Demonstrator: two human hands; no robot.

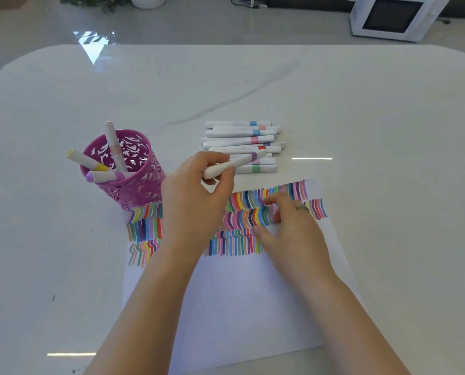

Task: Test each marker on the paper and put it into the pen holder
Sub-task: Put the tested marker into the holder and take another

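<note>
Three markers (104,176) lean in the pink pen holder (133,185), their capped ends sticking up over the rim: one yellow, one purple, one pale peach. The pen holder stands at the left of the white table (361,117), right at the far left corner of the paper (239,293).

Just to its right, the left hand (196,196) is raised above the paper. Its curled fingers and thumb grip a white marker with a purple band (231,164), which lies almost level and points to the right, towards the pile. The tip end is too blurred to tell whether a cap is on it.

Behind that marker, a pile of markers (242,142) lies on the table just past the far edge of the paper, all side by side with coloured bands showing.

Rows of short coloured strokes (234,239) fill the far part of the paper; the near part is bare.

Further right, the right hand (288,228) rests on the strokes, a ring (302,208) on one finger. Its fingers are bent, but I cannot tell whether they pinch anything.

Off the table at the far right, a white microwave (393,17) sits on the floor.
</note>
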